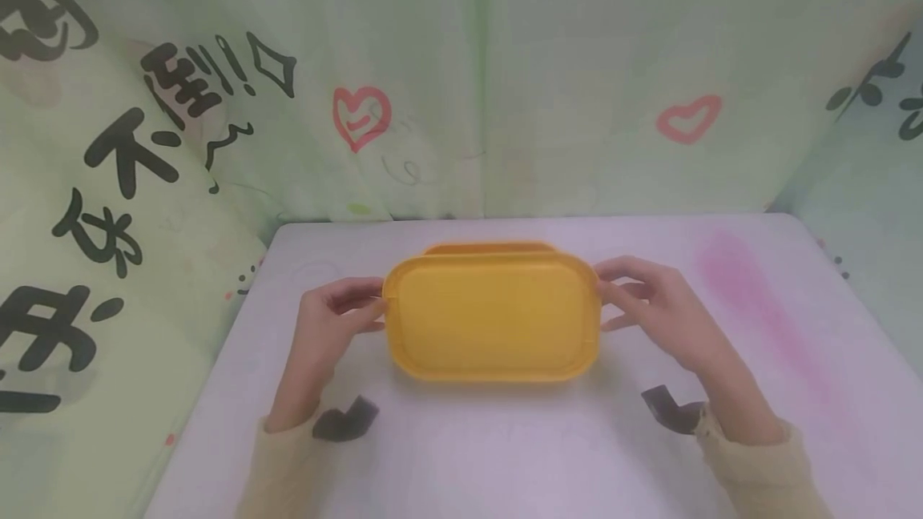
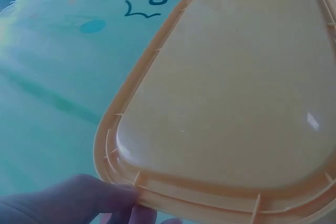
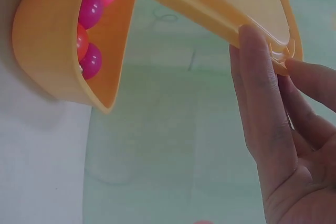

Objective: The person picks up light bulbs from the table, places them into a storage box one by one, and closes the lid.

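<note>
A yellow plastic lid with rounded corners is held up between both hands, a hand at each short end. My left hand pinches its left rim, thumb on the near face, as the left wrist view also shows. My right hand pinches the right end between thumb and fingers. Behind the lid stands a deep yellow box, mostly hidden in the head view. Through its uncovered top, the right wrist view shows several shiny round balls in pink, purple and orange-red, some with silvery ends. The lid is tilted and apart from the box.
The pale table carries a pink smear at its right. Light green curtains with black writing and red hearts hang behind and at the sides. A dark strip-like piece sits by the left wrist, and a similar one by the right.
</note>
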Demonstrator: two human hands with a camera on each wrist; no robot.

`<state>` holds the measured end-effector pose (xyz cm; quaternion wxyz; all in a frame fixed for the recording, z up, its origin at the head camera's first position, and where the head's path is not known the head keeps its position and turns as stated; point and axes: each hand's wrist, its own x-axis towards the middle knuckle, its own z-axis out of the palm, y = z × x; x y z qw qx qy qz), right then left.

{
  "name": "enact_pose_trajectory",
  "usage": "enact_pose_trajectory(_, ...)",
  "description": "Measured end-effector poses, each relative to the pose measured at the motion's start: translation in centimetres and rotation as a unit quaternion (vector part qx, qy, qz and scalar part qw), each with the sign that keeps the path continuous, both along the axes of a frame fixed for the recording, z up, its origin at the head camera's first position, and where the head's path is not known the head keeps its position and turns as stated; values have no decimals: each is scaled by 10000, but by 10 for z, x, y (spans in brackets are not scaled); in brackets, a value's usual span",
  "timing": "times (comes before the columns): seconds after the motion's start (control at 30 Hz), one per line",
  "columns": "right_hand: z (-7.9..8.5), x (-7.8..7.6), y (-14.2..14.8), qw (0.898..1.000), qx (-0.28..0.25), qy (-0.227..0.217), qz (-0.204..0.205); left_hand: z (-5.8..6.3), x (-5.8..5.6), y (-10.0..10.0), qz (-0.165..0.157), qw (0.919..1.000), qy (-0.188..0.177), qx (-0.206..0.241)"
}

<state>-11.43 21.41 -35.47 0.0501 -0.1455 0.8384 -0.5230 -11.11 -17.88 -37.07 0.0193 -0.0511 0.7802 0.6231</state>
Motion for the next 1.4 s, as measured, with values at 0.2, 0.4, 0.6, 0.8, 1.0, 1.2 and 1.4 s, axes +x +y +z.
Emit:
enact_pose_trajectory(0.2, 3, -2, -1, 9999, 56, 144, -17, 3, -2, 1, -8, 9997, 261, 16)
enact_pose_trajectory(0.4, 3, -4, -1, 9993, -262, 274, -2, 5, -5, 3, 5, 9986, 519, 126)
enact_pose_trajectory(0.6, 3, -4, -1, 9977, -453, 498, -109, 4, -7, 5, -25, 9960, 806, 378)
enact_pose_trajectory(0.8, 4, -4, 2, 9972, -415, 595, -186, 2, -8, 7, 7, 9949, 848, 543)
enact_pose_trajectory(1.0, 3, -3, 5, 9974, -339, 550, -329, 2, -8, 7, 34, 9954, 738, 605)
enact_pose_trajectory(1.2, 3, -2, 5, 9977, -256, 415, -476, 1, -7, 8, 83, 9946, 756, 700)
enact_pose_trajectory(1.4, 0, -3, 3, 9964, -419, 334, -657, 0, -8, 10, 183, 9944, 790, 683)
